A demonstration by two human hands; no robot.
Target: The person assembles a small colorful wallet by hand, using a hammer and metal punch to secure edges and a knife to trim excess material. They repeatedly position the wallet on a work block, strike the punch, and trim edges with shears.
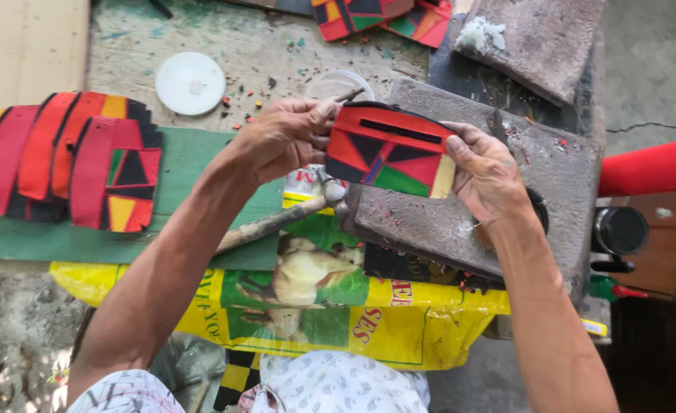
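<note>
Both of my hands hold a small red patchwork pouch with black, green and yellow triangles, above a grey stone slab. My left hand pinches its left edge. On the pouch's right edge, my right hand grips with the thumb on the yellowish end. A dark slit runs along the pouch's top. Under the pouch, a hammer with a wooden handle lies against the slab's edge.
A row of similar red, orange and black pieces lies on a green board at left. A white lid and a clear lid lie behind. More patchwork pieces lie at top. A yellow printed sack covers the front. A red roll lies at right.
</note>
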